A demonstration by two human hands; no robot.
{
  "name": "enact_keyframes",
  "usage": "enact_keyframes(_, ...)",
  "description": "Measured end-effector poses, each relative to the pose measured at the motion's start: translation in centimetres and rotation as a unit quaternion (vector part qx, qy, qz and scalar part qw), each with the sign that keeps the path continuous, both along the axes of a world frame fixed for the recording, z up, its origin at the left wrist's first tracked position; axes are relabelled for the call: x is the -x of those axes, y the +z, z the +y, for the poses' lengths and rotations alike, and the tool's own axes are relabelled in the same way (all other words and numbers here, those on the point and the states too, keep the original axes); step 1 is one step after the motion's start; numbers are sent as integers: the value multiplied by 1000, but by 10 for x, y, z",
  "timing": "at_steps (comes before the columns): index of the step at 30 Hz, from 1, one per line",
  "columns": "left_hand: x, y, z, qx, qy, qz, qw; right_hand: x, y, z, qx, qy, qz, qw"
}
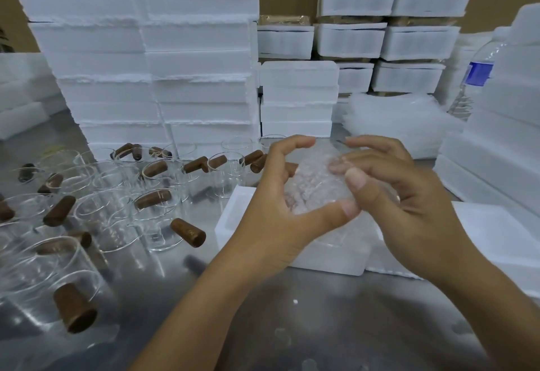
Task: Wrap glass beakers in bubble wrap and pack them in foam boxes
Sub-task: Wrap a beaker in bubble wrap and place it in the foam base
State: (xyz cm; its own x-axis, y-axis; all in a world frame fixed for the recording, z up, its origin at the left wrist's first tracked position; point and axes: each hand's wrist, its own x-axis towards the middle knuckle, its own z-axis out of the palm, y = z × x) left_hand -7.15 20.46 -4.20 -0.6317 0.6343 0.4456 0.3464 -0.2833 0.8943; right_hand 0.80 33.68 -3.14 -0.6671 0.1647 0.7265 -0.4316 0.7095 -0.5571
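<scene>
A beaker wrapped in bubble wrap [314, 183] is held in mid-air between both hands, above an open white foam box [233, 218]. My left hand [277, 204] cups it from the left and below, thumb under it. My right hand [406, 195] presses on it from the right, fingers curled over the wrap. Several bare glass beakers with brown wooden handles [152, 199] stand on the metal table to the left.
Tall stacks of white foam boxes [152, 63] rise behind the beakers. A pile of bubble wrap sheets [400, 119] lies at the back right, next to a plastic water bottle [479, 72]. More foam pieces [496, 166] stand at the right edge; a foam lid [496, 239] lies beside the open box.
</scene>
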Motion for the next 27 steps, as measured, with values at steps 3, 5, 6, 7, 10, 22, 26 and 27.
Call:
enact_keyframes(3, -1, 1, 1, 15, 13, 27, 999, 1, -3, 0, -30, -9, -38, 999)
enact_keyframes(5, 0, 0, 2, 14, 17, 26, 999, 1, -3, -1, -52, -16, -49, 997)
enact_keyframes(6, 0, -1, 3, 10, 22, 27, 999, 3, -3, -2, -56, -20, -52, 997)
enact_keyframes(7, 0, -2, 3, 6, 28, 30, 999, 4, -3, -4, -54, -23, -52, 997)
enact_keyframes(10, 0, -2, 1, 10, 42, 51, 998, 8, -3, -8, -38, -26, -29, 999)
enact_keyframes(22, 9, 1, -3, 12, 78, 13, 997, 4, -2, 3, -17, -97, 7, 995)
enact_keyframes(26, 8, 0, -4, 27, 59, 20, 998, 5, -8, 0, -38, -88, -22, 995)
enact_keyframes(27, 8, 0, -5, 34, 59, 30, 997, 5, -8, 0, -32, -83, -31, 996)
